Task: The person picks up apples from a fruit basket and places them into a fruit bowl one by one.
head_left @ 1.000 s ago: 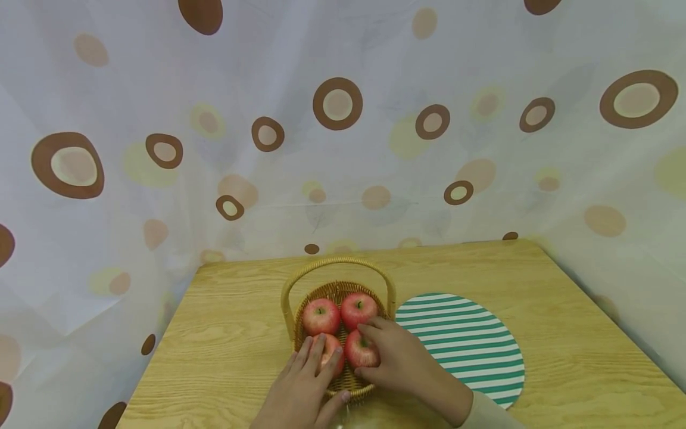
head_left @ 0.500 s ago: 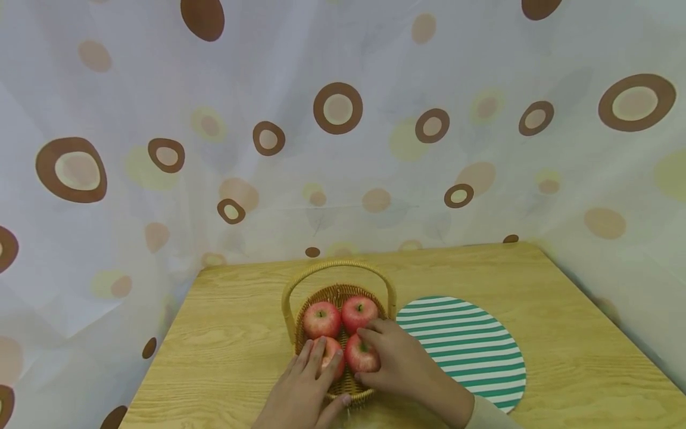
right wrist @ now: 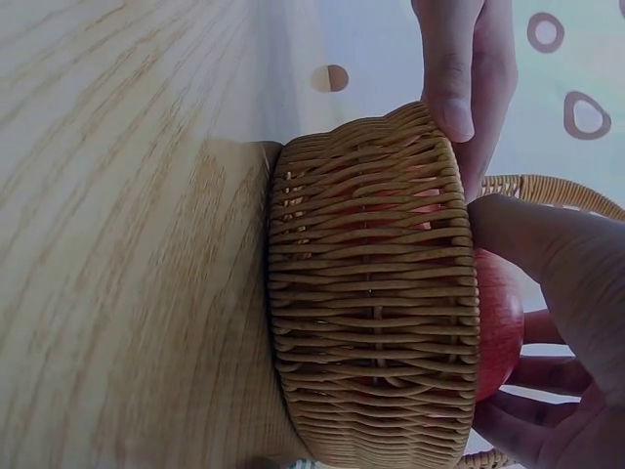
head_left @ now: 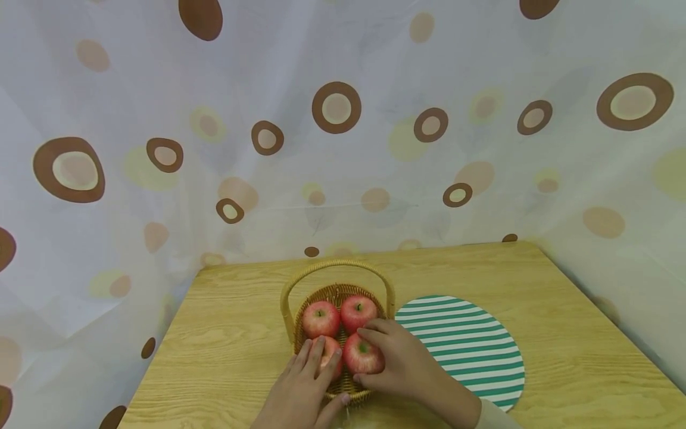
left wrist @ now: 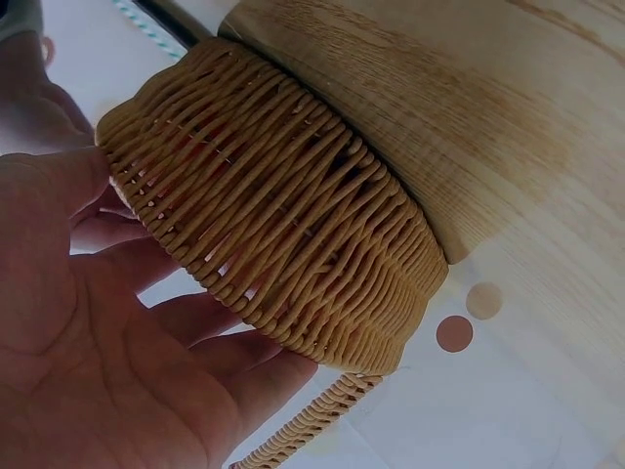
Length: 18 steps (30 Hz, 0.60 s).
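Note:
A wicker basket (head_left: 343, 386) with an arched handle (head_left: 337, 263) stands on the table, several red apples inside. My right hand (head_left: 404, 360) grips the near-right apple (head_left: 362, 356), thumb on its near side and fingers on its far side. In the right wrist view this apple (right wrist: 500, 322) shows above the basket rim. My left hand (head_left: 300, 384) rests over the near-left apple (head_left: 331, 353), fingers extended, thumb by the near rim. The left wrist view shows the fingers (left wrist: 278, 386) along the rim. At the back lie the far-left apple (head_left: 321, 319) and far-right apple (head_left: 358, 313).
A round mat (head_left: 466, 345) with green and white stripes lies on the wooden table (head_left: 230, 333), right of the basket. Behind and beside the table hangs a white sheet (head_left: 343, 167) with brown and beige spots.
The near-right apple has shifted slightly toward my right hand and shows more of its top. My left hand stays on the near-left apple. The basket and mat have not moved.

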Available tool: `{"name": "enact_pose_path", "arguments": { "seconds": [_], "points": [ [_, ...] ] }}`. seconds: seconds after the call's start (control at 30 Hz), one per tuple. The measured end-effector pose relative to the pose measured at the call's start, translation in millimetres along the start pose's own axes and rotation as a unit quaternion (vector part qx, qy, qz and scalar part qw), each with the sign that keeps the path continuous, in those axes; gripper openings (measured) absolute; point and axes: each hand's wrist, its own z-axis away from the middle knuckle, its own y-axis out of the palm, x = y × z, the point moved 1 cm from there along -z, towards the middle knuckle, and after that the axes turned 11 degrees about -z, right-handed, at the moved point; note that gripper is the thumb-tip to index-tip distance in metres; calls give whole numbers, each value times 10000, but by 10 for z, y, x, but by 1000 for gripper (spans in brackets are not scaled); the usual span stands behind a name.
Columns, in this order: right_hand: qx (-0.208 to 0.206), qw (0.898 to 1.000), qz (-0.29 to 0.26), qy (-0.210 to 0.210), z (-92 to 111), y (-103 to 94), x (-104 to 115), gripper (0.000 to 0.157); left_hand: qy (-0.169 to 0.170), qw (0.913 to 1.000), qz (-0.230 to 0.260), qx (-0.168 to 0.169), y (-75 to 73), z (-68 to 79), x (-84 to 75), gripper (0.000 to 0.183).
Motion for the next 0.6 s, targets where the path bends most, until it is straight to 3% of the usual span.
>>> {"name": "enact_pose_path", "arguments": {
  "seconds": [0.6],
  "points": [
    [-436,9959,-772,152,92,-216,41,70,-39,9998,91,157,7,-3,1,71]
  ]
}}
